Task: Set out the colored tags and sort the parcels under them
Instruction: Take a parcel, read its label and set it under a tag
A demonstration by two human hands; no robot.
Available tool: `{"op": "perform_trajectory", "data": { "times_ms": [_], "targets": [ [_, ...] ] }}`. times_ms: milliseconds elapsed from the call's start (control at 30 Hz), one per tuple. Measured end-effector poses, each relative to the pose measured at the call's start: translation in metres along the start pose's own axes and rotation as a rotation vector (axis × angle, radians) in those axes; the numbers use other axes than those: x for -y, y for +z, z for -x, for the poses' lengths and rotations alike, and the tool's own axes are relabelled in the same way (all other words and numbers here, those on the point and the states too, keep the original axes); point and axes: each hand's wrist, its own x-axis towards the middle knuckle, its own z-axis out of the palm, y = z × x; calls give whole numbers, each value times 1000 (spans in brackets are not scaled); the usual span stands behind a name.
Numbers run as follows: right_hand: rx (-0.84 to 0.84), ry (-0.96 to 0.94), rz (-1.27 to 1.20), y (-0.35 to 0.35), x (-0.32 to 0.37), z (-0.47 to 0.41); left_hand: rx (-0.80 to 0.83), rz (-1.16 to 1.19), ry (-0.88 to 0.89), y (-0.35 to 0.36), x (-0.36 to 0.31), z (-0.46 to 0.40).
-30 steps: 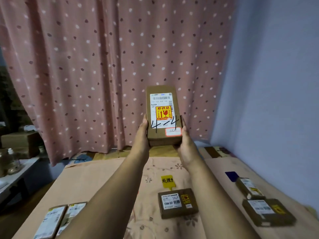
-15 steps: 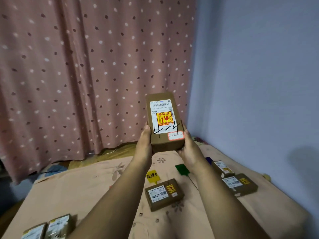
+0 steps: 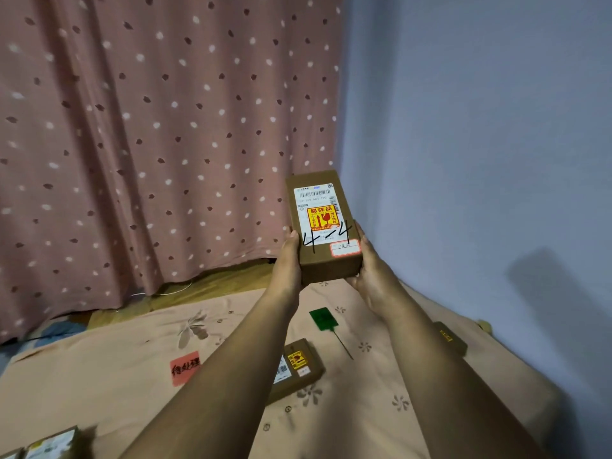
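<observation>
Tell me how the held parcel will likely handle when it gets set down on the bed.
The parcel is a flat-sided cardboard box, so it probably stays stiff and lies flat rather than rolling. Its yellow sticker with a broken-glass symbol suggests fragile contents, so a gentle set-down seems wise. The left hand and right hand hold it aloft by its sides alone, so it is probably fairly light.

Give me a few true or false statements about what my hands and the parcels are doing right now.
1. Both hands, left hand and right hand, hold the raised parcel. True.
2. The raised parcel bears a handwritten 4-4. True.
3. The green tag lies on top of a parcel. False: it lies on the floral cloth.
4. The red tag is in the left hand. False: it lies on the cloth.
</observation>
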Motion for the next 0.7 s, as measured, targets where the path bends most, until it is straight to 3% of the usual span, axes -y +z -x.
{"op": "perform_trajectory", "data": {
  "times_ms": [333, 533, 700],
  "targets": [
    [94, 76, -42, -97, -37, -81, -91, -36, -1, 74, 64, -71],
    [121, 220, -59, -139, -68, -119, -150, -67, 2, 103, 100, -97],
    [172, 286, 213, -172, -94, -138, -207, -36, -48, 115, 132, -116]
  ]
}}
